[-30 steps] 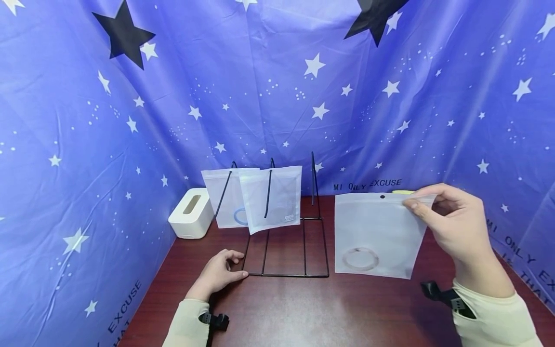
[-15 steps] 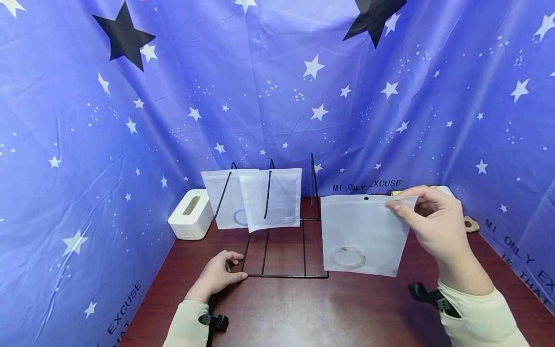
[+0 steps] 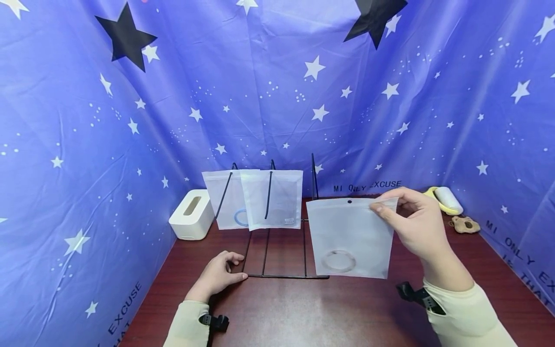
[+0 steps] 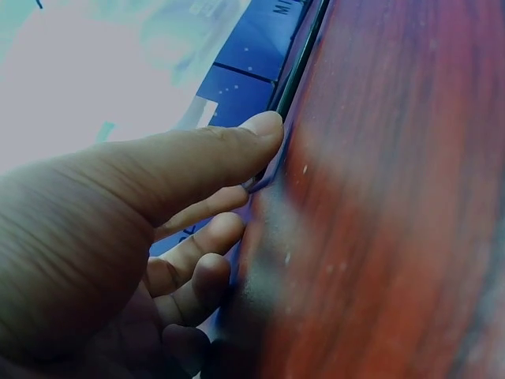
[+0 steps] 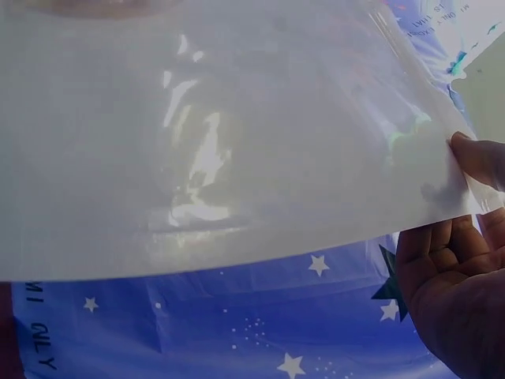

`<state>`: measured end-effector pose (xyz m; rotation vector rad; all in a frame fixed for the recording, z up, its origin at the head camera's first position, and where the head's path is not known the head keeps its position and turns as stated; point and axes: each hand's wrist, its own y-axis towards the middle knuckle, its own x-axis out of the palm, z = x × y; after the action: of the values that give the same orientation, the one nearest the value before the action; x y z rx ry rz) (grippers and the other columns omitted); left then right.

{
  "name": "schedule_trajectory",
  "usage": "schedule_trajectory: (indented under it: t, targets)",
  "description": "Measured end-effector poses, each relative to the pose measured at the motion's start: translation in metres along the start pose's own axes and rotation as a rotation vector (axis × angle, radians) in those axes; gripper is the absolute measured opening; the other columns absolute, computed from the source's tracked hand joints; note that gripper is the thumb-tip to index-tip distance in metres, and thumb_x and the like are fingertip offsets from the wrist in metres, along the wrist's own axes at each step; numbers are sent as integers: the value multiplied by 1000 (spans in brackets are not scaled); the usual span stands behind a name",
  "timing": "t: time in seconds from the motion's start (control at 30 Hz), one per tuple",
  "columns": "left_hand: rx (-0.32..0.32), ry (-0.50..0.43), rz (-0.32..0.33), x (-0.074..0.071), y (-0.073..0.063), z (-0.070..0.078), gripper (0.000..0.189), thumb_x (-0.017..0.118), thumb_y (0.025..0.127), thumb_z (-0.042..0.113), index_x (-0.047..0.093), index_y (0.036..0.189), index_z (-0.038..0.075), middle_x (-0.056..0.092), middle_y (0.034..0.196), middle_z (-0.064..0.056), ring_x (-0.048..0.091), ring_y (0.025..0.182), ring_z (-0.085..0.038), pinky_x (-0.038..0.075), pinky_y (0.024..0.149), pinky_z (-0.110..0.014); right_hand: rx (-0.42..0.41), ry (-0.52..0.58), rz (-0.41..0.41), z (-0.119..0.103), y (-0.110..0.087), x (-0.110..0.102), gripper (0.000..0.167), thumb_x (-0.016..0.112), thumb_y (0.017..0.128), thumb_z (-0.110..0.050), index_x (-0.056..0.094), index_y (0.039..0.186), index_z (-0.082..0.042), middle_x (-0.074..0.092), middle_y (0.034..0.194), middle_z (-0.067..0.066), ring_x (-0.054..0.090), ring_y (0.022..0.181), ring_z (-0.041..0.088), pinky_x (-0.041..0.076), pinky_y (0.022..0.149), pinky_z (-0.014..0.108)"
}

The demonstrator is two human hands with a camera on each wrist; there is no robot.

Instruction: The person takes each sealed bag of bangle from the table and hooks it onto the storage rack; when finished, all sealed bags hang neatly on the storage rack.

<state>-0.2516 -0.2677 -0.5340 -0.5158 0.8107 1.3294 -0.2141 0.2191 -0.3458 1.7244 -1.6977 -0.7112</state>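
My right hand (image 3: 416, 224) pinches the top right corner of a translucent white zip pouch (image 3: 353, 236) between thumb and fingers. A hole shows near the pouch's top edge, and a pale ring (image 3: 338, 260) lies inside at the bottom. In the right wrist view, the glossy pouch (image 5: 237, 142) fills most of the picture. My left hand (image 3: 218, 272) holds the front left corner of a black wire rack (image 3: 286, 276), thumb on the wire in the left wrist view. Two similar pouches hang from the rack's left and middle hooks; the right hook (image 3: 314, 176) carries nothing.
A white tissue box (image 3: 192, 214) stands left of the rack. At the back right lie a yellow-and-white roll (image 3: 446, 200) and a small brown bear-shaped piece (image 3: 465, 224). Blue star-printed cloth (image 3: 277, 96) encloses the dark red table (image 3: 277, 308).
My right hand has moved left with the pouch, which now overlaps the rack's right side. The hanging middle pouch has swung slightly. My left hand stays put.
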Motion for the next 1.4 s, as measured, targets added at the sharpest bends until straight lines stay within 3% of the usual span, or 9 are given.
schedule_trajectory:
  t: [0.4,0.6,0.87,1.0,1.13,1.4]
  targets:
    - [11,-16,-7,-2,0,-1,45,96,78,28,75,117,21,62,102,6,55,79,-14,48,73,-31,2,-1,-26,9,0,16,19,70,81,27,72,95,13,72,75,11,51,55,9,35,47,27]
    - [29,-83,-3,-3,-1,4,46,95,79,27,74,119,18,64,105,3,56,81,-16,48,73,-31,-7,-7,-48,12,0,24,20,70,81,27,73,95,12,72,76,11,53,57,9,37,49,26]
    - [107,-164,72,0,3,13,41,93,81,22,75,117,11,69,100,-1,66,89,-16,54,80,-33,-10,-2,-53,14,1,32,19,69,82,27,72,94,13,69,73,10,47,54,9,34,47,27]
    - [168,-227,68,3,4,21,40,90,85,20,73,119,6,72,102,-9,69,90,-18,57,80,-34,9,13,-56,16,2,34,17,71,84,23,73,96,12,73,79,12,50,56,10,35,48,27]
    - [212,-285,52,6,5,35,37,87,88,20,73,119,5,75,101,-8,71,89,-17,57,78,-32,23,8,-57,18,1,36,12,76,86,16,74,96,10,74,83,15,51,56,10,36,48,27]
    - [230,-384,-21,17,6,65,30,83,93,24,74,120,15,78,103,-4,73,93,-16,55,82,-32,75,-82,-63,21,-2,47,13,78,87,11,77,97,2,74,82,15,49,54,9,36,48,26]
